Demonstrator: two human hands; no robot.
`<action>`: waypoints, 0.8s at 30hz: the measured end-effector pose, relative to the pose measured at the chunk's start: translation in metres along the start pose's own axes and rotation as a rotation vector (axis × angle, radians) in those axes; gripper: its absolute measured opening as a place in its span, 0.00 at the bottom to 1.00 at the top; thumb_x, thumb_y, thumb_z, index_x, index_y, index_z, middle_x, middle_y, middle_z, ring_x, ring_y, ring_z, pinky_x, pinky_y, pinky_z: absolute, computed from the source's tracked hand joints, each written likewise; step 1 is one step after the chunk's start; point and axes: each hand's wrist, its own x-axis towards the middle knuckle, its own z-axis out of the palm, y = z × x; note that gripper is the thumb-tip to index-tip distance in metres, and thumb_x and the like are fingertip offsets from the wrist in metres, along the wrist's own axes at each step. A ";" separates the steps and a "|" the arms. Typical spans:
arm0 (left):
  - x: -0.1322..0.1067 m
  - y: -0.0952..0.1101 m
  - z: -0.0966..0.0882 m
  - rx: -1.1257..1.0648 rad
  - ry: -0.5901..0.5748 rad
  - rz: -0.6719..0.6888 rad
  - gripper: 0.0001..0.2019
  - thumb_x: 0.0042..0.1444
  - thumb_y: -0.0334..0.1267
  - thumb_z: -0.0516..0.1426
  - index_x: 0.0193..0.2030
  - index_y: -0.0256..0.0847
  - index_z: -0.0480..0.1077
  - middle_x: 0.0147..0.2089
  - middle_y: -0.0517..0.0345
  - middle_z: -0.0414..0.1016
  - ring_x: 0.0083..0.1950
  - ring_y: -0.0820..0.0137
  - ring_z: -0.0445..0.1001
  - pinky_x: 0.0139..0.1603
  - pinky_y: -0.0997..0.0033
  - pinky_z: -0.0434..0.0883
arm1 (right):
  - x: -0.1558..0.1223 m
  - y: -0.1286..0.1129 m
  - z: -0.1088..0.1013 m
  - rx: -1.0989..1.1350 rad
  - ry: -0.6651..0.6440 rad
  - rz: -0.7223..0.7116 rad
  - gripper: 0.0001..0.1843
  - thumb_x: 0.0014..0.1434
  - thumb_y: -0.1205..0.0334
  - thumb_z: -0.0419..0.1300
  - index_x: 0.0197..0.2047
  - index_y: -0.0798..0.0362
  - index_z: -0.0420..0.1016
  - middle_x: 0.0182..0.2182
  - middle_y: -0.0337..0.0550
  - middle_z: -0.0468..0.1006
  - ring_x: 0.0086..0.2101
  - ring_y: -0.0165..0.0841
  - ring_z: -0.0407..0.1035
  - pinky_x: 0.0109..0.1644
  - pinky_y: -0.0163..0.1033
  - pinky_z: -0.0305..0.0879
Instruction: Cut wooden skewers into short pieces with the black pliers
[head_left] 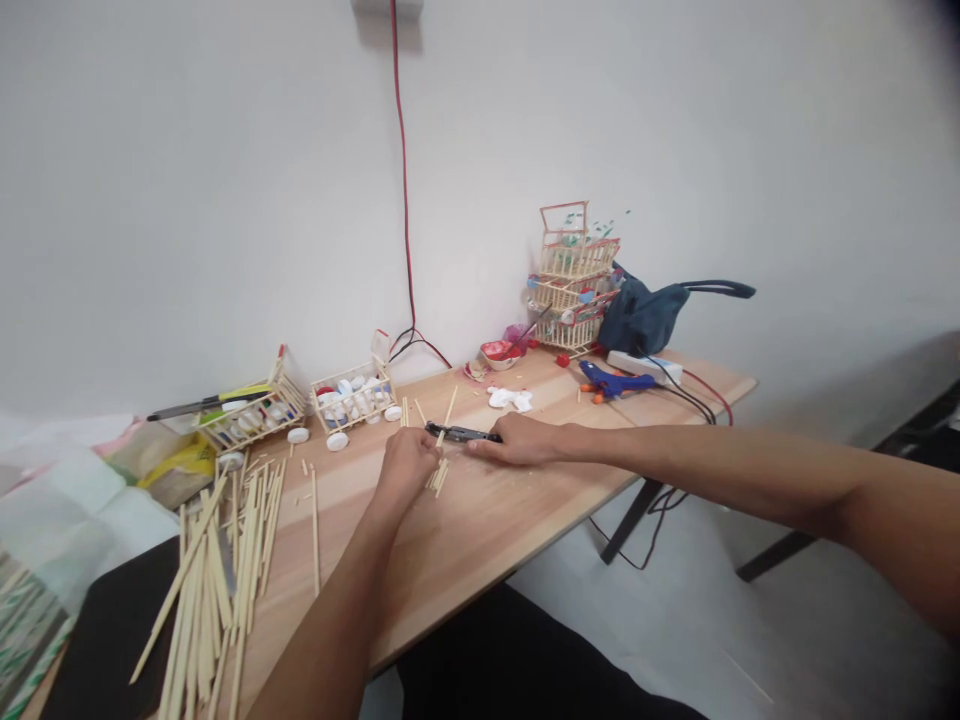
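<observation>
My left hand (405, 465) is closed on a thin wooden stick (448, 412) that leans up and away over the wooden table (480, 520). My right hand (517, 440) is closed on a dark cutter (459, 433) whose jaws meet that stick. A few short cut stick pieces (438, 476) lie on the table just under both hands.
A heap of long sticks (217, 580) lies at the front left. Two small stick carts (255, 412) (354, 393) with bottle caps stand by the wall. Further right are stacked stick baskets (574, 285), a blue glue gun (613, 381), a dark bag (645, 315), a power strip (645, 366) and cables.
</observation>
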 end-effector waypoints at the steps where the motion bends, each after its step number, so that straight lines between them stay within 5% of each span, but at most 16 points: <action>1: 0.000 0.000 0.000 -0.002 -0.003 -0.008 0.07 0.45 0.30 0.56 0.19 0.39 0.71 0.19 0.58 0.72 0.25 0.69 0.69 0.29 0.72 0.59 | -0.001 -0.001 -0.001 -0.005 0.000 -0.002 0.45 0.54 0.25 0.38 0.27 0.59 0.75 0.22 0.49 0.73 0.21 0.32 0.64 0.24 0.36 0.52; 9: 0.004 -0.009 -0.023 -0.018 -0.037 0.017 0.07 0.38 0.28 0.55 0.14 0.41 0.67 0.15 0.61 0.67 0.22 0.70 0.66 0.27 0.73 0.58 | -0.011 -0.004 -0.013 -0.007 -0.064 0.015 0.44 0.54 0.25 0.40 0.27 0.58 0.74 0.23 0.48 0.72 0.22 0.32 0.63 0.25 0.36 0.51; 13: 0.011 -0.027 -0.049 -0.055 0.132 -0.007 0.06 0.42 0.36 0.55 0.18 0.40 0.69 0.18 0.60 0.70 0.24 0.70 0.67 0.27 0.73 0.59 | -0.010 0.009 -0.016 0.088 0.050 -0.036 0.40 0.55 0.27 0.42 0.24 0.57 0.72 0.20 0.45 0.70 0.22 0.31 0.62 0.26 0.36 0.53; 18: 0.014 -0.035 -0.046 -0.087 0.197 -0.006 0.08 0.40 0.41 0.57 0.18 0.40 0.69 0.18 0.62 0.67 0.23 0.71 0.65 0.25 0.74 0.56 | 0.018 0.008 -0.018 0.320 0.218 0.054 0.32 0.58 0.34 0.48 0.31 0.57 0.74 0.22 0.44 0.74 0.22 0.31 0.67 0.27 0.34 0.57; 21: 0.015 -0.035 -0.039 -0.123 0.206 -0.039 0.10 0.41 0.44 0.57 0.19 0.40 0.69 0.16 0.63 0.66 0.22 0.72 0.64 0.24 0.74 0.56 | 0.043 -0.008 -0.015 0.191 0.385 0.012 0.21 0.57 0.44 0.55 0.32 0.56 0.75 0.28 0.46 0.77 0.30 0.34 0.71 0.31 0.34 0.57; 24: 0.018 -0.039 -0.042 -0.220 0.298 -0.104 0.11 0.40 0.45 0.58 0.21 0.39 0.70 0.16 0.63 0.65 0.20 0.72 0.63 0.22 0.74 0.57 | 0.064 -0.029 -0.006 0.144 0.363 -0.030 0.14 0.58 0.54 0.56 0.38 0.54 0.76 0.35 0.46 0.80 0.36 0.36 0.72 0.35 0.33 0.58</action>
